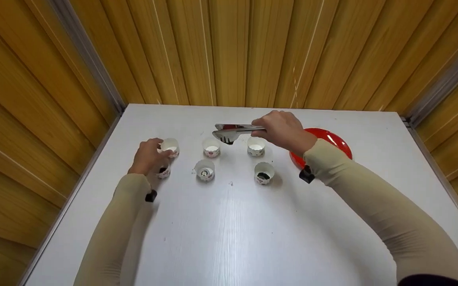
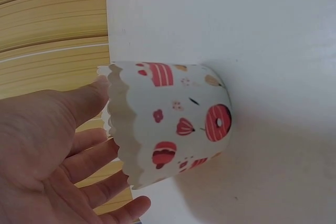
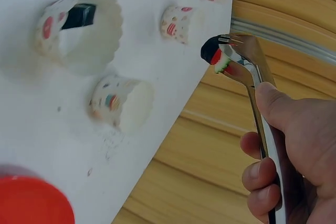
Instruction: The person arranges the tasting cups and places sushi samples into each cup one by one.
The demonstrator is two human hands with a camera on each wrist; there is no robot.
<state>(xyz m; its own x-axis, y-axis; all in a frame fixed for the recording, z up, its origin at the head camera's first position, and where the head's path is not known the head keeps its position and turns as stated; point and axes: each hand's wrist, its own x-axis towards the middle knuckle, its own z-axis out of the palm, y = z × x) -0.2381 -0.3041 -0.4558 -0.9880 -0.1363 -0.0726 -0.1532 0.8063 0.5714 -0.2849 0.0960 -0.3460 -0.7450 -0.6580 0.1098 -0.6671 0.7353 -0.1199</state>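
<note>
My left hand (image 1: pixel 146 156) is at the back-left paper baking cup (image 1: pixel 170 147), thumb and fingers around its rim. In the left wrist view, a nearer baking cup (image 2: pixel 178 121) with a red cake-and-donut print partly hides the fingers. My right hand (image 1: pixel 280 129) grips metal tongs (image 3: pixel 260 114), raised over the back middle cup (image 1: pixel 212 148). Between the tong tips sits a small black, red, white and green piece (image 3: pixel 219 59). A dark item lies in the front-left cup (image 1: pixel 163 172), beside my left wrist.
Right of the middle stand a back cup (image 1: pixel 256 147) and a front cup (image 1: pixel 264 174) holding a dark block (image 3: pixel 80 16). A front middle cup (image 1: pixel 205 171) has a black-and-white round thing inside. Under my right forearm lies a red plate (image 1: pixel 334 141). Wooden panels (image 1: pixel 229 51) rise behind the white table (image 1: pixel 213 238).
</note>
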